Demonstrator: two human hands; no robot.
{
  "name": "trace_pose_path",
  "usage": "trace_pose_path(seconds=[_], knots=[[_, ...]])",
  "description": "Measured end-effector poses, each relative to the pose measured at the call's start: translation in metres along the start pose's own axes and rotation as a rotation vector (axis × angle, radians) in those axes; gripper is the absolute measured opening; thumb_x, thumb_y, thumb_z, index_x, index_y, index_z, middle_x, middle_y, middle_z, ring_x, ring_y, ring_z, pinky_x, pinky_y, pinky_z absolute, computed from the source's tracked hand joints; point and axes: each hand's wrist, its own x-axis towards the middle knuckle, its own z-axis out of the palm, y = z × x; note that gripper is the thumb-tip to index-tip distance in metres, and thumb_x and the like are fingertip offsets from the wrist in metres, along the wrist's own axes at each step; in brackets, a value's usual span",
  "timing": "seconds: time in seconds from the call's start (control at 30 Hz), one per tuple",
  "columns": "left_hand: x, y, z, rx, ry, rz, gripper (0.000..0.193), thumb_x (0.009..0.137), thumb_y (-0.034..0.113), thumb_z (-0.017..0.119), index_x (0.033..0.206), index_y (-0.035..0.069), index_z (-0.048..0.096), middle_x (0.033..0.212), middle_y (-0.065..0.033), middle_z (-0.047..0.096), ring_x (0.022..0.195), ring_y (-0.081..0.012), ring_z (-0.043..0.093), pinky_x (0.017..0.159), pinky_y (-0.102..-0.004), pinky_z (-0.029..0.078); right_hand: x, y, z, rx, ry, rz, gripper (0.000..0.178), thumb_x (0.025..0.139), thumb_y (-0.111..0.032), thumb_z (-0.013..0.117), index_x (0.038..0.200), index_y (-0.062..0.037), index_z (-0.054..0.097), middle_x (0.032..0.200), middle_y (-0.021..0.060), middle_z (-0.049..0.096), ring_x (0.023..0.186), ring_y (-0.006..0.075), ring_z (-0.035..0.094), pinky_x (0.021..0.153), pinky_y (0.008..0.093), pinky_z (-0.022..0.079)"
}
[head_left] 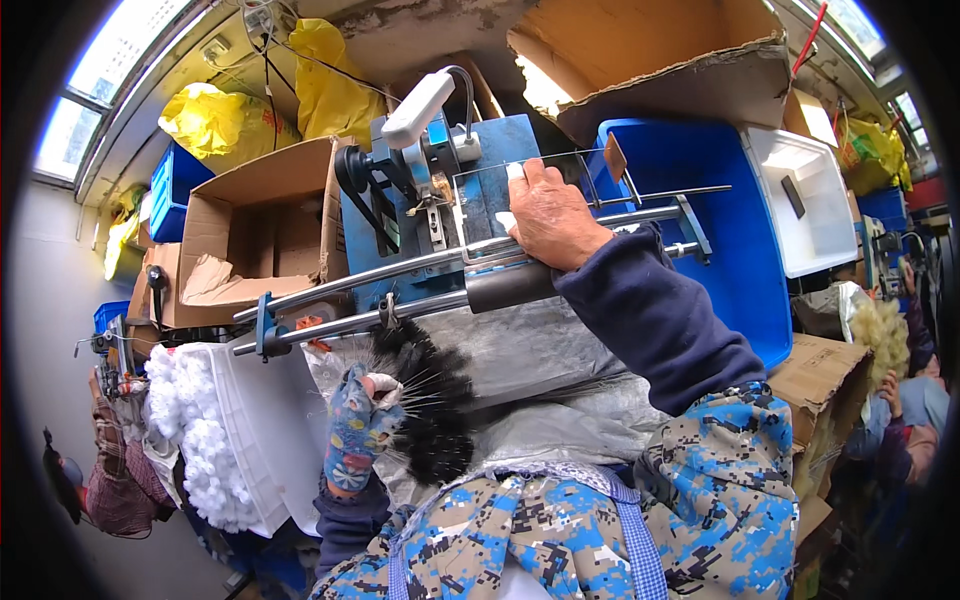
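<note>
My left hand (360, 428), in a blue patterned glove with bare or taped fingertips, is closed in a pinch at the edge of a black fluffy tuft (437, 405). Long thin pale hairs fan out from this tuft, which hangs over my lap below the rails. My right hand (557, 215) reaches forward and curls over the metal frame (482, 258) of a sliding carriage, with white tape on its thumb and a finger. The carriage rides on two steel rails (350, 310) across the front of a blue bench machine (510, 145) with a belt and pulley.
Left of the machine stands an open cardboard box (260, 215); below it, a white bin (265, 430) beside white fluffy tufts (200, 440). A blue tub (745, 300) and white tray (800, 200) are at the right. Other people work at both far sides.
</note>
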Motion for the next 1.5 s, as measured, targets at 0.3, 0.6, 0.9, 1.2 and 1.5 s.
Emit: trace_pose_path(seconds=[0.3, 0.6, 0.9, 1.2, 1.5], knots=[[0.012, 0.019, 0.005, 0.0, 0.038, 0.074, 0.015, 0.073, 0.0, 0.069, 0.082, 0.007, 0.06, 0.07, -0.006, 0.061, 0.06, -0.0186, 0.06, 0.056, -0.0286, 0.046, 0.016, 0.04, -0.013, -0.24, 0.19, -0.003, 0.021, 0.076, -0.015, 0.063, 0.094, -0.0052, 0.061, 0.095, 0.0096, 0.06, 0.094, 0.0253, 0.053, 0.076, 0.0406, 0.04], [-0.005, 0.011, 0.0, -0.024, 0.189, 0.008, 0.015, 0.075, 0.0, 0.068, 0.086, 0.004, 0.058, 0.072, -0.006, 0.061, 0.062, -0.0158, 0.06, 0.057, -0.0269, 0.047, -0.051, 0.027, -0.059, -0.117, -0.03, -0.191, 0.005, 0.074, -0.007, 0.058, 0.075, -0.0084, 0.062, 0.072, 0.0063, 0.063, 0.077, 0.0226, 0.058, 0.07, 0.0366, 0.038], [0.019, 0.045, 0.019, -0.086, 0.023, 0.182, 0.024, 0.072, 0.002, 0.07, 0.092, 0.002, 0.057, 0.075, -0.0096, 0.063, 0.069, -0.0264, 0.064, 0.075, -0.037, 0.049, -0.092, -0.08, -0.022, 0.926, 0.293, -0.488, 0.033, 0.068, 0.0, 0.065, 0.1, 0.0002, 0.057, 0.1, 0.0137, 0.056, 0.089, 0.0298, 0.052, 0.079, 0.0375, 0.042], [-0.002, 0.016, 0.005, -0.035, -0.026, -0.094, 0.021, 0.074, 0.003, 0.068, 0.094, 0.006, 0.06, 0.079, -0.0076, 0.059, 0.069, -0.0155, 0.059, 0.061, -0.0273, 0.046, -0.07, -0.026, -0.09, 1.723, 0.336, -0.137, 0.016, 0.089, -0.003, 0.053, 0.102, 0.0043, 0.061, 0.073, 0.0048, 0.061, 0.062, 0.0072, 0.055, 0.056, 0.0197, 0.046], [-0.008, -0.02, 0.02, 0.253, -0.156, -0.021, 0.02, 0.066, 0.005, 0.069, 0.085, 0.007, 0.063, 0.08, -0.0109, 0.06, 0.075, -0.0307, 0.059, 0.062, -0.0386, 0.046, 0.031, -0.01, -0.014, -0.096, 0.174, -0.074, 0.013, 0.077, -0.008, 0.055, 0.086, -0.0072, 0.064, 0.092, 0.0126, 0.058, 0.09, 0.0267, 0.056, 0.071, 0.0387, 0.046]])
